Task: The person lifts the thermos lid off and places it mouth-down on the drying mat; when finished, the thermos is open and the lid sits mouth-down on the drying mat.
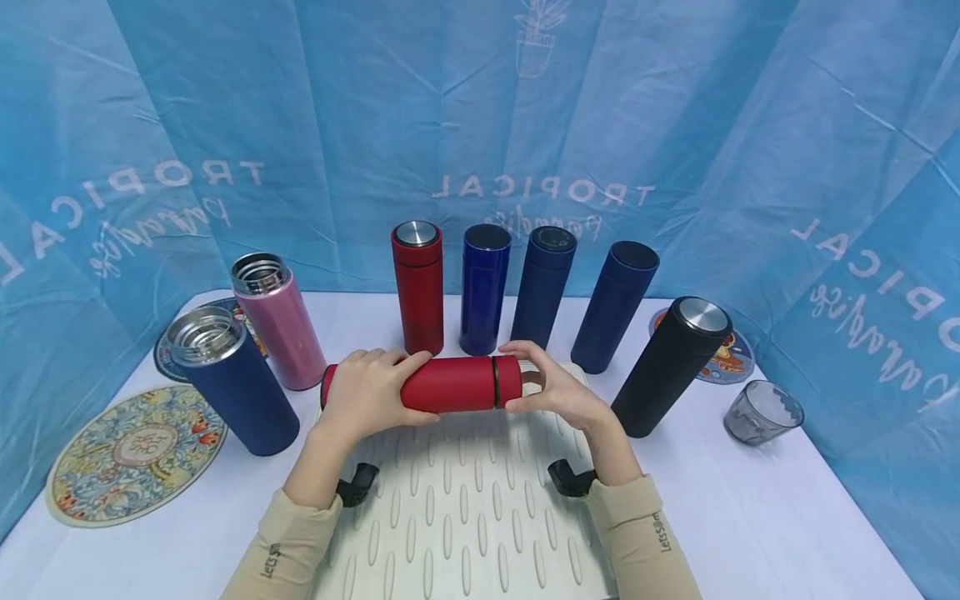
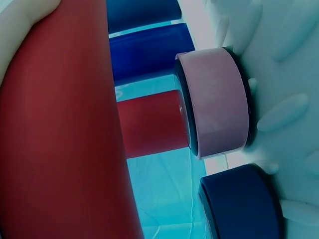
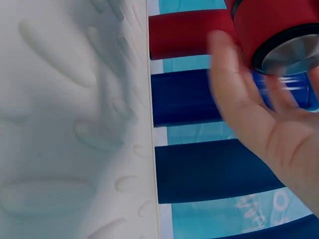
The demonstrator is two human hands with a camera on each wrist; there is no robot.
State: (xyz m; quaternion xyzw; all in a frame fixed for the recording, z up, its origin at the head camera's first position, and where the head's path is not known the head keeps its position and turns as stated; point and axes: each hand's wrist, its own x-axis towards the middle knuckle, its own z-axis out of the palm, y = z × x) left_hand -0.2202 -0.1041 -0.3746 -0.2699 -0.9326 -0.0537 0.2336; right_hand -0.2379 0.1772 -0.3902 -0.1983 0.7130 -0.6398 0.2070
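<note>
My left hand [image 1: 372,390] grips a matte red thermos [image 1: 453,385] round its body. The thermos lies sideways in the air over a cream ridged mat [image 1: 442,500], its lid end pointing right. At that end the thumb and fingers of my right hand [image 1: 558,389] pinch the red lid [image 1: 510,381], with a gap between palm and lid top. The right wrist view shows the lid's black ring and silver top [image 3: 294,55]; my fingers are blurred there. A pink lid [image 2: 217,102] and a navy lid [image 2: 244,204] rest on the mat in the left wrist view, hidden from the head view.
Uncapped pink [image 1: 281,329] and navy [image 1: 243,392] thermoses stand left, near a patterned round placemat [image 1: 97,458]. Behind the mat stand capped thermoses: red [image 1: 420,300], glossy blue [image 1: 482,292], others navy [image 1: 615,308]. A black thermos [image 1: 663,375] and clear glass [image 1: 761,412] are right.
</note>
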